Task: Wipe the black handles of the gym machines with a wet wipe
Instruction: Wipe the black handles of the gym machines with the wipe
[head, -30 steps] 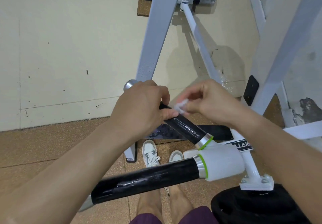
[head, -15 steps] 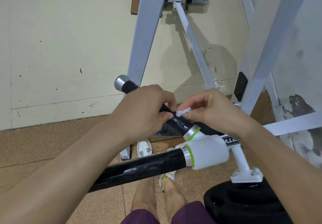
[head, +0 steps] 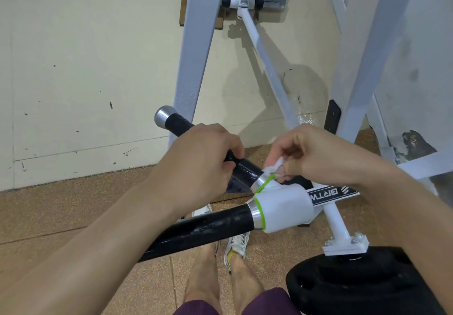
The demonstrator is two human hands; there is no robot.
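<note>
Two black handles stick out leftward from a white hub [head: 284, 206]. The far handle [head: 245, 171] has a silver end cap [head: 163, 117], and my left hand [head: 201, 157] is wrapped around its middle. My right hand [head: 316, 154] pinches a small white wet wipe [head: 274, 167] against the inner end of that handle, just above the silver and green collar [head: 263, 182]. The near handle [head: 203, 228] runs below my left forearm and nothing touches it.
White machine frame legs [head: 196, 52] and a diagonal white rod [head: 267, 62] rise against the cream wall. A black weight plate [head: 362, 282] lies on the brown floor at the lower right. My legs and white shoes [head: 236, 243] stand under the handles.
My right hand has slid the wipe down the far handle toward the hub collar. More of the handle's capped end now shows beyond my left hand.
</note>
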